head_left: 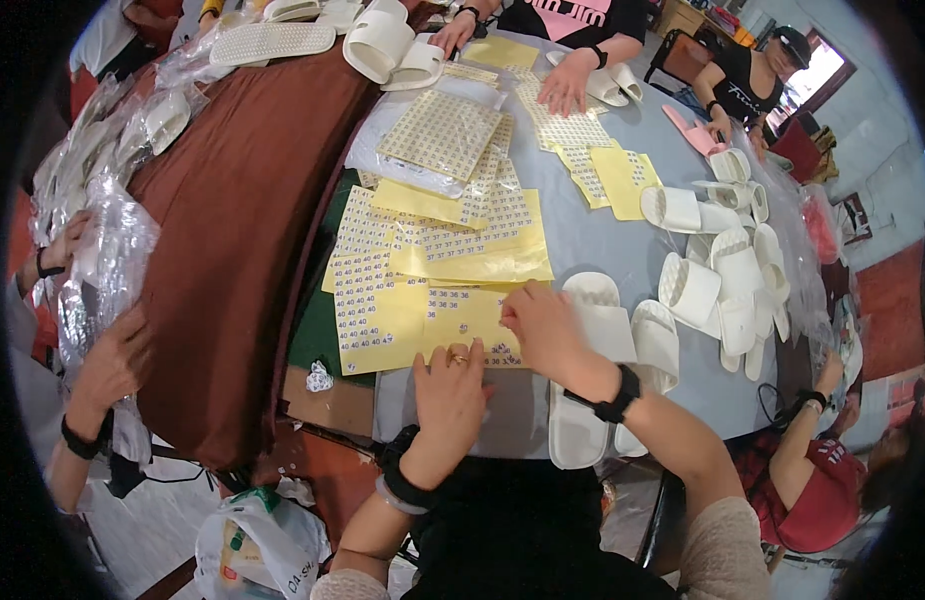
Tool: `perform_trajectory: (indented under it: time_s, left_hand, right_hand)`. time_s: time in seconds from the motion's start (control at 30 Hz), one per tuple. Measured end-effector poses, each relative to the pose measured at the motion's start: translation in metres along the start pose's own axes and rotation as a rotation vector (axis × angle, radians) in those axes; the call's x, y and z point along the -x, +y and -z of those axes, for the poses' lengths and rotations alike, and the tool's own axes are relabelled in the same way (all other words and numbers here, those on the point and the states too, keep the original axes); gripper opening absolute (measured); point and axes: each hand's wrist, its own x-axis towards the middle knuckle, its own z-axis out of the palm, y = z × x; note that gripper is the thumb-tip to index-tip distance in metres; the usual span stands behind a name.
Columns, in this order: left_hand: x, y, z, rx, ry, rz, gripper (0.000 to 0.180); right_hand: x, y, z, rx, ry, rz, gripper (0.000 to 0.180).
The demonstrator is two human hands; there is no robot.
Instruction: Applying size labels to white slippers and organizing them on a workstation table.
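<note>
My left hand (450, 398) lies with its fingers stretched over the near edge of a yellow sticker sheet (407, 322). A ring shows on one finger. Just to the right, my right hand (544, 328) has thumb and forefinger pinched together over the same sheet; whatever is between them is too small to make out. Small printed stickers cover part of the sheet, and bare yellow backing shows elsewhere. Beside my right hand and partly under its wrist rests a pair of white slide sandals, the nearer-left slide (578, 440) and the right slide (654, 345).
More sticker sheets (472, 240) overlap beyond my hands on the grey tabletop (622, 255). White slides (727, 275) are heaped at the right. A brown-covered surface (252, 230) stands at the left. Co-workers' hands (567, 85) are around the tables. A plastic bag (252, 545) sits low at left.
</note>
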Motion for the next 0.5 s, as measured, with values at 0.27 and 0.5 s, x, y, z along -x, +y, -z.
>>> perform_trajectory:
  time_s: [0.27, 0.5]
  left_hand:
    - [0.009, 0.001, -0.004, -0.022, -0.036, 0.026, 0.062]
    - [0.036, 0.037, 0.002, 0.017, 0.143, -0.017, 0.053]
  right_hand:
    - [0.113, 0.013, 0.079, -0.312, -0.451, -0.121, 0.008]
    - [0.175, 0.021, 0.045, -0.28, -0.277, -0.236, 0.01]
